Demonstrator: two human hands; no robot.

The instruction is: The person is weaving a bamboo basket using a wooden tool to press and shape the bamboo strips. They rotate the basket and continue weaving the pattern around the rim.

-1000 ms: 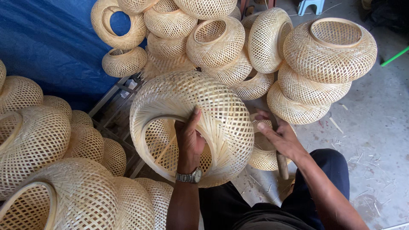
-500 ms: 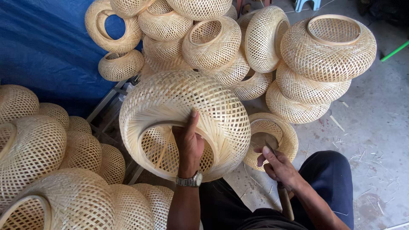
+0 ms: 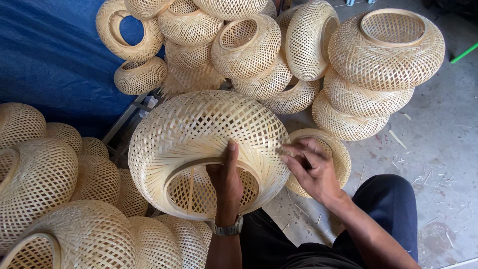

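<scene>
Centre frame: left hand (image 3: pixel 226 182) grip clamped on shade (image 3: pixel 206 149) rim, opening tilted toward viewer; right hand (image 3: pixel 311 169) fingers loose, touching shade's right flank.

Stacked woven baskets (image 3: pixel 386 47), blue tarp (image 3: pixel 50 55), concrete floor (image 3: pixel 443 149).

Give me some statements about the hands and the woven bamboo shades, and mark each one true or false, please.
1. The left hand grips the rim of the big woven bamboo shade. True.
2. The right hand rests on the knee. False: its fingers touch the shade's side.
3. A wristwatch is on the left wrist. True.
4. A red tarp hangs behind. False: the tarp is blue.
5. Three shades stand stacked at the right. True.
</scene>
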